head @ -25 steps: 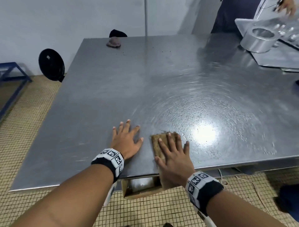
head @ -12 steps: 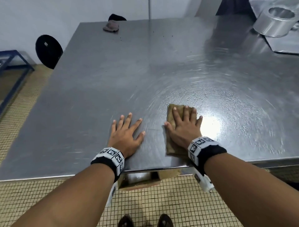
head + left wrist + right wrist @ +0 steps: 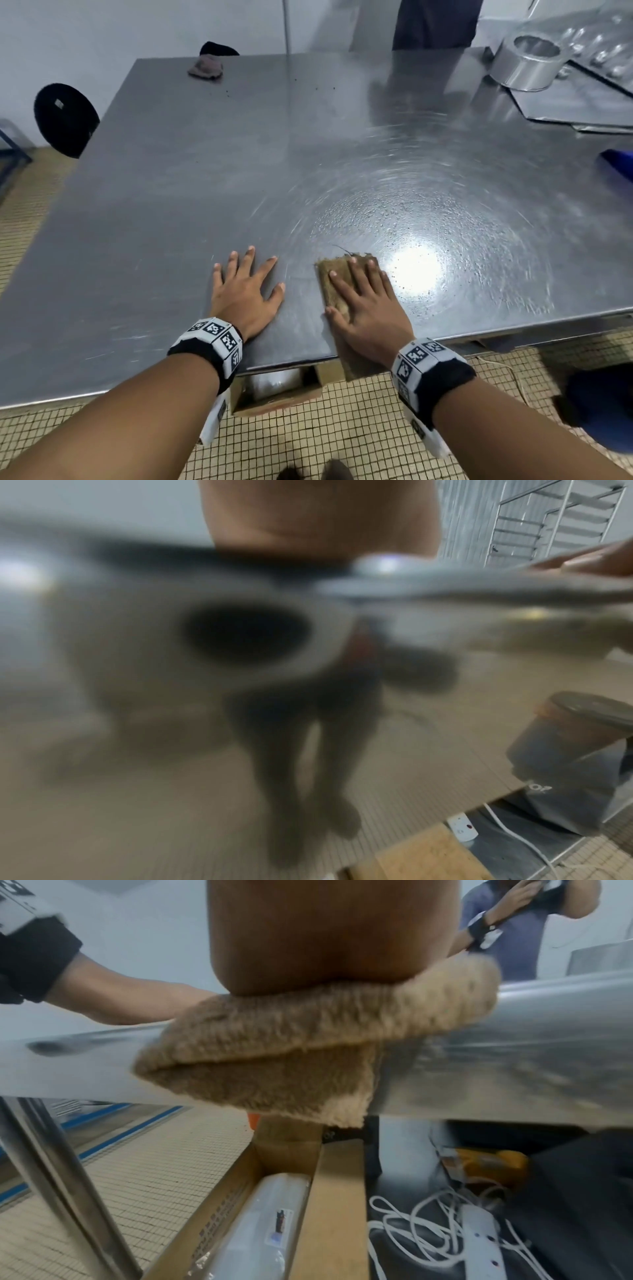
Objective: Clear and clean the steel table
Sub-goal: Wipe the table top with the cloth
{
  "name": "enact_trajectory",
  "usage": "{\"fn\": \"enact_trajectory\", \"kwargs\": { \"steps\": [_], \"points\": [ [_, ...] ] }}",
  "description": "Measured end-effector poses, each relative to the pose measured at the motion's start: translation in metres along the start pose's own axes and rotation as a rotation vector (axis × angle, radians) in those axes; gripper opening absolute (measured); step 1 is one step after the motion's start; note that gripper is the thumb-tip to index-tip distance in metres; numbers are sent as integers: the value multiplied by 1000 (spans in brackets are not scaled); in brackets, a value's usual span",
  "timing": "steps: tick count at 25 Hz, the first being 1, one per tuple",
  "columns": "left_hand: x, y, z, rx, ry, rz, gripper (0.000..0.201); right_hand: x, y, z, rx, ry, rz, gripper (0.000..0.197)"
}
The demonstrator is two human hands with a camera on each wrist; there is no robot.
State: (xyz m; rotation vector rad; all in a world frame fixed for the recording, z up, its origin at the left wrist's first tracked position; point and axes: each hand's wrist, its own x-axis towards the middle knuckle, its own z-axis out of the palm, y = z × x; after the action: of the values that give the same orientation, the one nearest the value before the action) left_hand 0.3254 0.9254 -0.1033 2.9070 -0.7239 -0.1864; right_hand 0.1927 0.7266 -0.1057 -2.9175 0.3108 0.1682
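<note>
The steel table (image 3: 239,164) fills the head view, with wet swirl marks and dark crumbs near the bright glare. My right hand (image 3: 363,294) lies flat with straight fingers on a folded brown cloth (image 3: 330,277) at the near edge. In the right wrist view the brown cloth (image 3: 308,1042) hangs partly over the table's front edge under my palm. My left hand (image 3: 245,287) rests flat with spread fingers on the bare steel, a little to the left of the cloth. The left wrist view is blurred.
A small grey rag (image 3: 205,66) lies at the far edge. A steel ring (image 3: 525,63) and metal trays (image 3: 582,99) sit at the far right. Another person (image 3: 435,24) stands behind the table. Under the table are a cardboard box (image 3: 246,1204) and a power strip (image 3: 479,1231).
My right hand has drawn the cloth back toward the near edge, so it now overhangs the edge. The left hand has stayed flat in place.
</note>
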Motion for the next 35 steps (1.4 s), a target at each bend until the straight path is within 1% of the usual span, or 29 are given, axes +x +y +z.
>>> {"fn": "enact_trajectory", "kwargs": {
  "steps": [4, 6, 8, 11, 13, 15, 18, 20, 23, 25, 28, 31, 33, 35],
  "points": [
    [5, 31, -4, -25, 10, -33, 62, -35, 51, -7, 10, -2, 109, 68],
    [12, 50, -2, -29, 16, -22, 64, -44, 89, -14, 17, -13, 174, 69],
    [21, 66, 5, -38, 23, -46, 65, -44, 130, -22, 48, -16, 235, 69],
    [28, 79, 16, -23, 13, -123, 64, -31, 184, -36, 79, -31, 310, 69],
    [29, 80, 21, -10, 38, -147, 64, -14, 208, -45, 101, -32, 369, 71],
    [30, 80, 23, -17, 45, -160, 64, 7, 220, -51, 117, -42, 406, 72],
    [32, 79, 24, -15, 41, -166, 63, 36, 213, -55, 134, -49, 422, 71],
    [32, 77, 24, -5, 38, -165, 63, 51, 200, -56, 130, -73, 397, 73],
    [33, 76, 27, 6, 38, -163, 64, 64, 175, -51, 114, -100, 294, 75],
    [33, 77, 27, 12, 42, -168, 68, 59, 155, -45, 95, -97, 179, 74],
    [32, 82, 23, 36, 32, -186, 72, 33, 139, -39, 67, -90, 19, 72],
    [29, 99, 18, 38, 19, -178, 71, -1, 148, -35, 39, -97, -63, 70],
    [27, 127, 19, 13, 16, -122, 71, -22, 165, -35, 43, -80, -63, 68],
    [29, 162, 23, -2, 10, -43, 69, -41, 186, -35, 45, -59, -21, 67]
  ]
}}
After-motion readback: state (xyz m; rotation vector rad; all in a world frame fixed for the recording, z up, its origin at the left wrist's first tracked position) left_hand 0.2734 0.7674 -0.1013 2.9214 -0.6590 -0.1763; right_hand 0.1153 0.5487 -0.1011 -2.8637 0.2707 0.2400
